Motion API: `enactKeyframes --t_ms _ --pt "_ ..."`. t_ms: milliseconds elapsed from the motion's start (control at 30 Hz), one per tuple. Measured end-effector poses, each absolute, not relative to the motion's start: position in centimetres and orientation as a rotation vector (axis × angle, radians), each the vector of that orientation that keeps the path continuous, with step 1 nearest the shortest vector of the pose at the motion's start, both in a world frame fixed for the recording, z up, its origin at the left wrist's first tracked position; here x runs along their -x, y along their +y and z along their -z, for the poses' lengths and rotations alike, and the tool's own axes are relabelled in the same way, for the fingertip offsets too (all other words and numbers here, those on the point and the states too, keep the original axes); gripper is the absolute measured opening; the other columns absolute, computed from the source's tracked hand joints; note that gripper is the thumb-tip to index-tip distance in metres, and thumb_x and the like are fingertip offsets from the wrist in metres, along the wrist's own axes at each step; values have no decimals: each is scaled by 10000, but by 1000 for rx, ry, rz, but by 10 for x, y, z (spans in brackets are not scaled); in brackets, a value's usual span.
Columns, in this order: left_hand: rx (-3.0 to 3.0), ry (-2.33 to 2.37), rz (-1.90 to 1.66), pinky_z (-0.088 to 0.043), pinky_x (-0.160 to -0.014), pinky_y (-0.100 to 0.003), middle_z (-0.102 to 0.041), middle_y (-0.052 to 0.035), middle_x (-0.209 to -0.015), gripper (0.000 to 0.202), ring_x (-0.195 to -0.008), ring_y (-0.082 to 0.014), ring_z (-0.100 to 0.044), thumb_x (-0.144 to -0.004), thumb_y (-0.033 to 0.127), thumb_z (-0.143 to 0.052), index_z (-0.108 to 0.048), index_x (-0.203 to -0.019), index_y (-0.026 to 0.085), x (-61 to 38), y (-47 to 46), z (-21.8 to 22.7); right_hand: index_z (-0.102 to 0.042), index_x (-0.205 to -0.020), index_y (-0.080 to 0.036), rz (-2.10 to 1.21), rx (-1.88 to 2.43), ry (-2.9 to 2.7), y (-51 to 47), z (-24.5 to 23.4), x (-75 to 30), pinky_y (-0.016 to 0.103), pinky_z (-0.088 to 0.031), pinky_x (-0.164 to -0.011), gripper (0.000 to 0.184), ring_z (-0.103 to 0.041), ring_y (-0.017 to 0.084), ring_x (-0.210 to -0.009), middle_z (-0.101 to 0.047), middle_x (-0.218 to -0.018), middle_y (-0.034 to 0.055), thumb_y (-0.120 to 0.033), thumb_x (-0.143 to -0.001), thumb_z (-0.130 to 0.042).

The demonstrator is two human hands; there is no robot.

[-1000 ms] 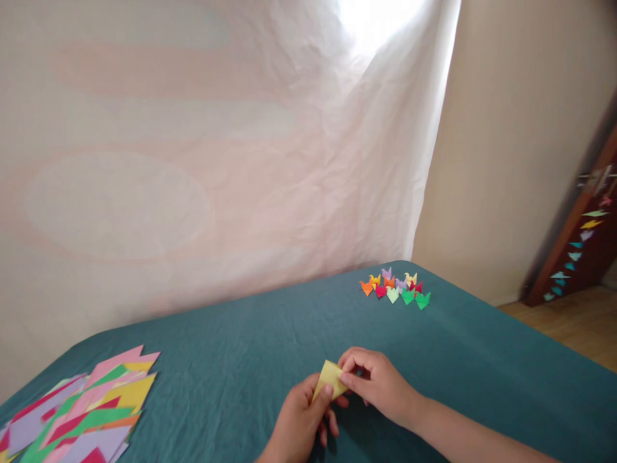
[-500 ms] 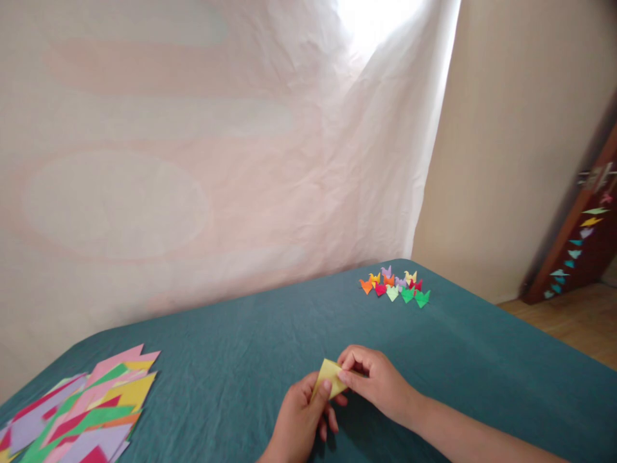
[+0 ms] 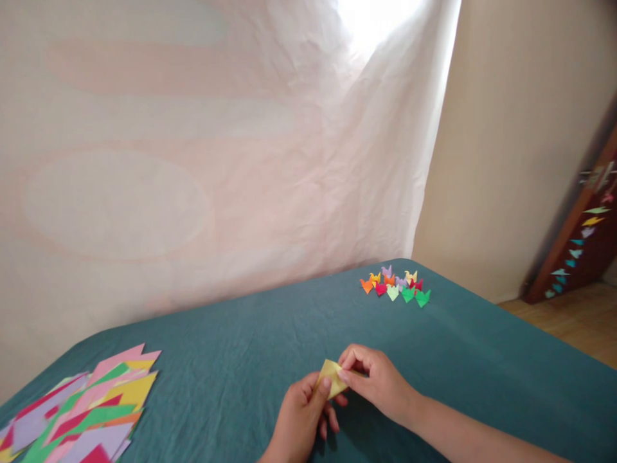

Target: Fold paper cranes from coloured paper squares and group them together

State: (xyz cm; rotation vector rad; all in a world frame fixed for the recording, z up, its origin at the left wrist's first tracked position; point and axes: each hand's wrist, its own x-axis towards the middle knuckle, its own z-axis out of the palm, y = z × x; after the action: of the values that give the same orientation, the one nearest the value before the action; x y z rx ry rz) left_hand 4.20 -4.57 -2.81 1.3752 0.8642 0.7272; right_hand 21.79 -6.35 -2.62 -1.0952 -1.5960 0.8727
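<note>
A small folded yellow paper is held low over the teal tablecloth, near the front middle. My left hand pinches its lower left side with thumb and fingers. From the right, my right hand pinches the paper's right edge, its fingers curled round it. Both hands touch the paper and sit close together.
A cluster of several small folded paper figures in mixed colours lies at the table's far right. A loose pile of coloured paper sheets covers the front left corner. A white sheet hangs behind the table. A wooden door with paper decorations stands at the right.
The hands and the yellow paper have hardly moved; the right fingers have pressed slightly further onto the paper's edge.
</note>
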Motion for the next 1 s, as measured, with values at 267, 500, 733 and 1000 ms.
enactKeyframes --t_ms 267,500,733,1000 --pt "-1348 880 -727 -323 -369 -164 -666 -63 -738 498 -425 -78 -536 -782 607 -528 -599 -817 116 -43 -47 25 -578 -822 -170 -907 1124 -1555 -62 30 -218 233 -477 -620 120 -599 130 -655 -626 -733 -1 -287 -836 -598" --pt "-1323 907 -792 -315 -371 -170 -668 -56 -704 499 -408 -79 -532 -773 612 -532 -594 -824 120 -41 -42 25 -693 -1012 -234 -577 1203 -1675 -56 18 -207 246 -476 -646 215 -616 154 -712 -667 -830 35 -272 -884 -524" --pt "-1290 956 -889 -292 -359 -168 -652 -29 -650 484 -374 -67 -488 -779 596 -534 -595 -869 124 -31 -32 27 -687 -1083 -245 -428 1172 -1724 -43 16 -179 246 -471 -672 269 -608 152 -718 -649 -831 45 -275 -925 -472" --pt "-1275 957 -886 -263 -355 -174 -633 -14 -647 494 -375 -68 -481 -757 622 -533 -578 -845 138 -32 -32 31 -675 -1115 -250 -441 1100 -1663 -42 27 -177 251 -486 -670 284 -607 155 -740 -653 -870 57 -296 -933 -462"
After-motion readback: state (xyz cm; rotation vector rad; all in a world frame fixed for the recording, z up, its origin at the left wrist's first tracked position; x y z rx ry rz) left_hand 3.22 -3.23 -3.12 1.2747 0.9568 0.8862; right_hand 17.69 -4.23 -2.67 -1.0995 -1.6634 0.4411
